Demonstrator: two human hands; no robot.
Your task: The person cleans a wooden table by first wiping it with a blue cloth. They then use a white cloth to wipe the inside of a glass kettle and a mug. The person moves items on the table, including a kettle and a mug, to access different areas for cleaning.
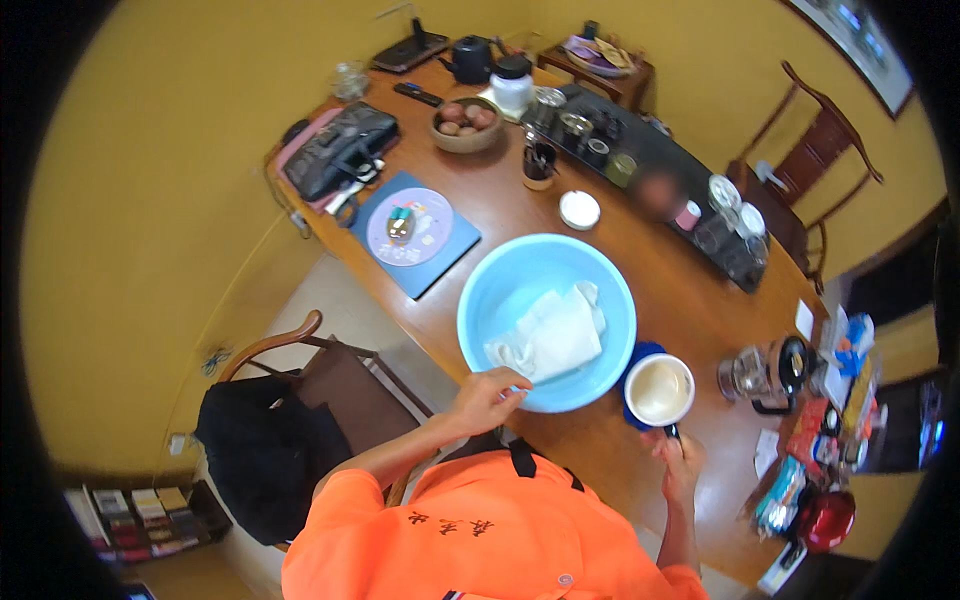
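A light-blue plastic basin stands on the wooden table in front of me, with a crumpled white cloth lying inside. At its near-left rim is my left hand, thumb and fingers closed on the edge. My right hand grips the dark handle of a white mug, just right of the basin. The mug's mouth faces up, and its inside looks pale, with a beige tint at the bottom. Beneath or behind it shows a dark-blue item, mostly hidden.
A glass coffee press and cluttered packages sit to the right. Behind the basin are a small white bowl and a long black tray of cups. Far left lie a purple round plate and black bag. A chair stands left.
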